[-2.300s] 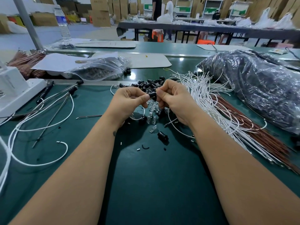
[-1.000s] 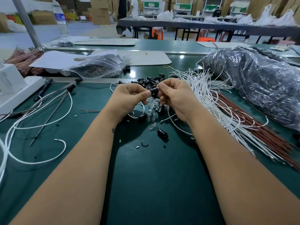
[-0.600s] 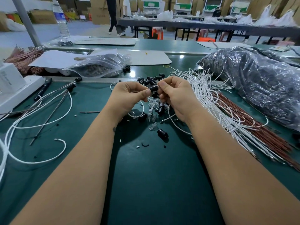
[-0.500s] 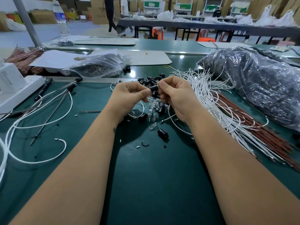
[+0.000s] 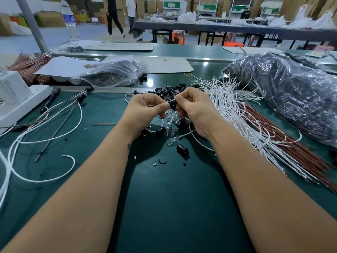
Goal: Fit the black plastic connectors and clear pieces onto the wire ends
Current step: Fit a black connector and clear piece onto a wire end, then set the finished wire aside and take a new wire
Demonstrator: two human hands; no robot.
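Barely anything has shifted since a moment ago: both hands hover at the same spot above the parts pile, and only two people walking in the far aisle have moved on. My left hand (image 5: 145,108) and right hand (image 5: 193,105) pinch one black connector (image 5: 172,103) between thumb and fingertips, raised just over the clear pieces (image 5: 171,115) and near the heap of loose black connectors (image 5: 167,92) on the green table (image 5: 173,198). Whether a wire end already sits inside it, I cannot tell; my fingers hide that.

To do this well, I judge I should hold the connector still with the right hand and feed straight along its bore with the left, no twisting or bending, until it seats.

Its long axis runs roughly left to right, tilted slightly up toward the right. The white wires (image 5: 228,110) lie fanned just beside my right hand.
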